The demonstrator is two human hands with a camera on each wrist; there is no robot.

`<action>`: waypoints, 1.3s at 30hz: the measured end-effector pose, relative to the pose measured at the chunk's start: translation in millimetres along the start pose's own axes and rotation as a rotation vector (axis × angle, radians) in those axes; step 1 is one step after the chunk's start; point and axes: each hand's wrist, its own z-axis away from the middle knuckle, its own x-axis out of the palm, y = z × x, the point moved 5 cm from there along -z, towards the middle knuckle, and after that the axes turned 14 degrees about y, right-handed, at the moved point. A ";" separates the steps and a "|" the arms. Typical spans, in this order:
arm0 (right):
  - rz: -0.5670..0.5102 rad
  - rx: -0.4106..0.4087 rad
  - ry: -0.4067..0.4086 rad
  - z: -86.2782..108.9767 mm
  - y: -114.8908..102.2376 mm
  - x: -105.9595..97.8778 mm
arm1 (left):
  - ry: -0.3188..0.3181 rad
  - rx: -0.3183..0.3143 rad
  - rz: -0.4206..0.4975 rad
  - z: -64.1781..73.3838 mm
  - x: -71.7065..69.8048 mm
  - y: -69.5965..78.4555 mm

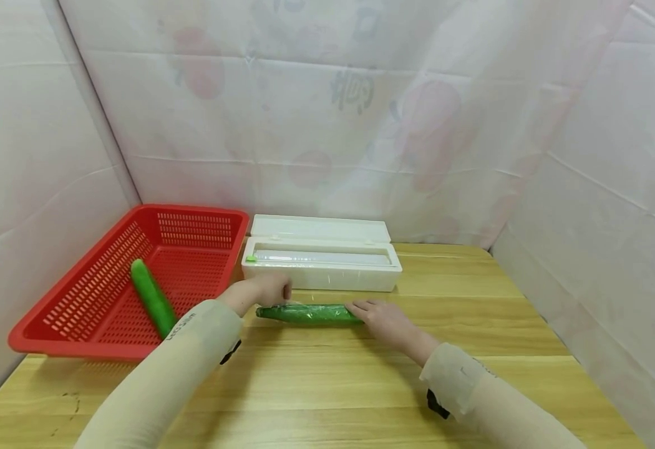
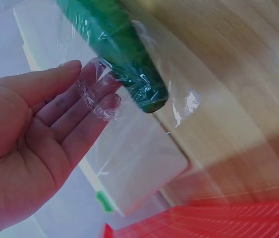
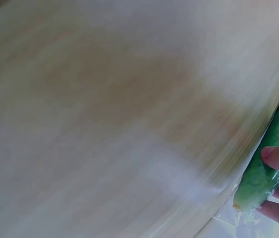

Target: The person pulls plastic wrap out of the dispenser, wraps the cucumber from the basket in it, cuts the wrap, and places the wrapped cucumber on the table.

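Observation:
A green cucumber (image 1: 310, 314) wrapped in clear cling film lies crosswise on the wooden table. At its left end my left hand (image 1: 268, 289) pinches the loose film (image 2: 92, 101) between thumb and curled fingers, beside the cucumber's tip. My right hand (image 1: 383, 321) grips the other end, its thumb on one side and fingers on the other in the right wrist view. Behind the cucumber stands a white cling film box (image 1: 322, 280) with its lid raised, a roll of film (image 1: 322, 257) inside and a small green slider (image 1: 251, 259) at its left.
A red plastic basket (image 1: 131, 350) stands on the left, with a second cucumber (image 1: 153, 298) leaning inside. The wooden table (image 1: 305, 386) ends in front of a pale fabric backdrop (image 1: 327, 125) that closes the back and both sides.

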 end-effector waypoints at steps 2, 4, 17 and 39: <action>0.005 -0.003 -0.004 -0.4 -0.2 0.7 | -0.002 -0.038 0.052 -0.7 -0.9 -4.0; 0.008 -0.005 -0.010 -0.7 -0.1 1.5 | 0.030 -0.067 0.055 -1.0 -5.0 -7.2; -0.016 0.041 -0.046 -1.3 4.1 1.2 | 0.064 0.010 -0.210 15.6 13.4 34.0; -0.140 0.176 -0.016 0.2 7.1 1.8 | 0.307 0.034 -0.176 11.1 47.4 12.9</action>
